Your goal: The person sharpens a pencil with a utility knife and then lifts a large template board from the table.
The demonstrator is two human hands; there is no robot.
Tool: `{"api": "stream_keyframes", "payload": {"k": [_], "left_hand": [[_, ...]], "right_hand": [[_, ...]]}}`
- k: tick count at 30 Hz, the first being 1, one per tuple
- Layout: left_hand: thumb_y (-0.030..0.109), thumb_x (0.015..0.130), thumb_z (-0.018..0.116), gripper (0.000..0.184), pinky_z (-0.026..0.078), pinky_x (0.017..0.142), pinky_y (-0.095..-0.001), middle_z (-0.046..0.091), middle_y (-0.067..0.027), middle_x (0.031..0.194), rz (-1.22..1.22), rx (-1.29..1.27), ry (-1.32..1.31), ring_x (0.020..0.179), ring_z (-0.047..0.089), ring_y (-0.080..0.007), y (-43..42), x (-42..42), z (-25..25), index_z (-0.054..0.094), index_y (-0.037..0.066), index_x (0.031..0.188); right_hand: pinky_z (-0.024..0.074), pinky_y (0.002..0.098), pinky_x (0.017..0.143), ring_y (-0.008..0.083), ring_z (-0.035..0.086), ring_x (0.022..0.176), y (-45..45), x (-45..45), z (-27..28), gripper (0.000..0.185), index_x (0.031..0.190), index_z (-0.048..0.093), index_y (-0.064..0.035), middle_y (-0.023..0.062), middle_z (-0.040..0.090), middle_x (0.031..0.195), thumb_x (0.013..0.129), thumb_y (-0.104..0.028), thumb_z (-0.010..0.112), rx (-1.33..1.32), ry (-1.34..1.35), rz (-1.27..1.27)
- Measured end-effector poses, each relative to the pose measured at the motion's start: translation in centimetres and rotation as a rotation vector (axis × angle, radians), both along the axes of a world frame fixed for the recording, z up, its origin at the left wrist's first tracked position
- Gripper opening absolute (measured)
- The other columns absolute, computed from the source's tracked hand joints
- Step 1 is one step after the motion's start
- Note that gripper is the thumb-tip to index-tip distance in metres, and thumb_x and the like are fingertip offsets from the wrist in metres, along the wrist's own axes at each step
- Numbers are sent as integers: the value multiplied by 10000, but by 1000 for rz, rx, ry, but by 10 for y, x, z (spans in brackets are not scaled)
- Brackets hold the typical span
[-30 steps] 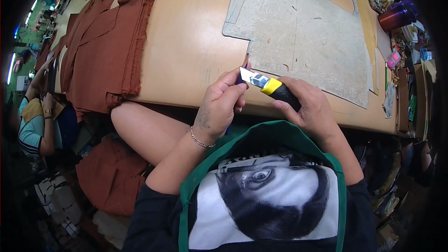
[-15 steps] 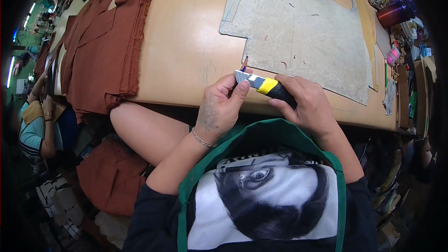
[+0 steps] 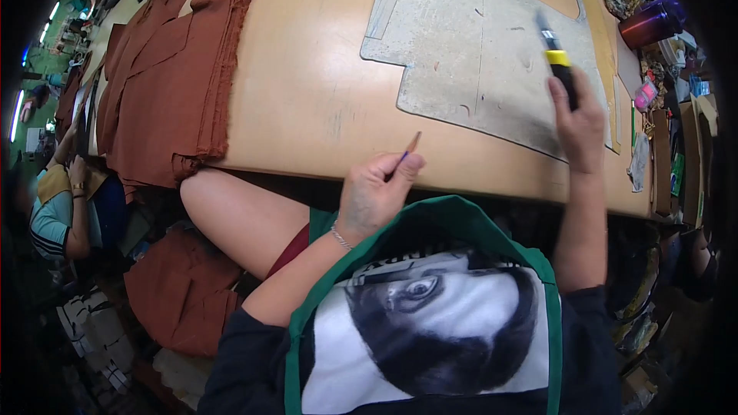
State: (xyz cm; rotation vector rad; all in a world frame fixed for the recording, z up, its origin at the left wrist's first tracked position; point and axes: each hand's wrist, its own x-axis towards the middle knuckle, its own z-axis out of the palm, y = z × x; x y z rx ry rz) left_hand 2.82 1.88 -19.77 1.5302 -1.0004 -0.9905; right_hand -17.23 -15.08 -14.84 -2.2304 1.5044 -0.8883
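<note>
My left hand (image 3: 377,188) is closed around a pencil (image 3: 413,144), its sharpened wooden tip pointing up and away over the table's near edge. In my right hand (image 3: 580,119) is a yellow and black utility knife (image 3: 558,58), held upright with its blade out and slightly blurred. The knife is over the right part of a large grey pattern board (image 3: 446,38), which lies flat on the tan table (image 3: 300,69). Small reddish shavings or marks dot the board.
Stacked rust-brown fabric (image 3: 169,77) covers the table's left part. A purple-red tumbler (image 3: 652,21), a pink item (image 3: 646,94) and clutter line the right edge. A co-worker in a light blue shirt (image 3: 54,211) is at the far left. More brown fabric (image 3: 181,292) lies below the table.
My right hand has carried the knife away from the pencil, up and to the right over the board. My left hand has lowered slightly toward me, still gripping the pencil.
</note>
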Motion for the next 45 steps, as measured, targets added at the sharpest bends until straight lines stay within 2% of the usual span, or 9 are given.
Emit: {"api": "stream_keyframes", "payload": {"k": [5,8,14,26,29,32,37,40,45], "left_hand": [[219,847,517,397,269,441,-134,379,55,614,33,159,503,497,322,-9,-14,24,38,458,-42,1139],[169,845,505,375,267,443,-133,394,56,638,11,130,632,516,330,-6,-16,27,42,448,-42,1150],[153,843,508,375,274,453,-134,410,67,650,-54,88,429,520,329,-2,-17,22,45,443,-20,1169],[231,867,492,305,238,401,-153,383,81,557,-8,131,180,451,298,6,-15,17,32,540,10,1071],[229,871,484,276,228,383,-161,383,85,539,52,189,252,428,292,9,-16,13,28,570,11,1017],[223,876,467,296,234,386,-159,396,75,557,48,186,332,433,304,3,-2,10,21,540,1,1058],[170,844,453,406,274,450,-133,441,38,726,75,185,660,539,358,-22,-8,27,35,400,-30,1192],[165,843,450,417,279,464,-134,427,44,722,19,129,635,548,350,-20,-8,28,41,382,-37,1201],[177,860,460,381,275,466,-135,385,61,660,-11,111,483,542,329,-13,-8,24,43,422,-31,1176]], "right_hand": [[446,353,668,323,570,778,20,3,0,367,1029,525,-25,180,578,876,771,-278,586,-90,56,161],[449,359,678,330,568,776,43,19,-7,384,1016,530,-15,188,573,879,750,-284,599,21,75,332],[438,375,566,305,548,630,69,46,-7,377,974,518,-35,144,541,695,726,-306,606,100,141,572],[439,374,565,293,557,644,69,52,-12,356,936,528,-55,147,545,687,716,-321,615,107,136,601],[440,384,586,305,557,660,59,53,-18,336,929,533,-66,159,550,700,726,-323,608,8,163,502],[431,370,592,321,561,692,0,19,-9,311,960,535,-58,172,573,760,800,-325,537,34,77,-24],[446,334,635,298,576,714,15,28,14,325,997,532,-53,161,584,801,777,-288,578,82,-4,213],[453,349,717,311,571,812,46,40,-3,413,1013,530,-23,191,567,909,744,-329,600,166,66,452],[444,376,620,321,556,709,72,57,-9,368,955,520,-26,163,558,775,734,-309,601,208,71,633]]}}
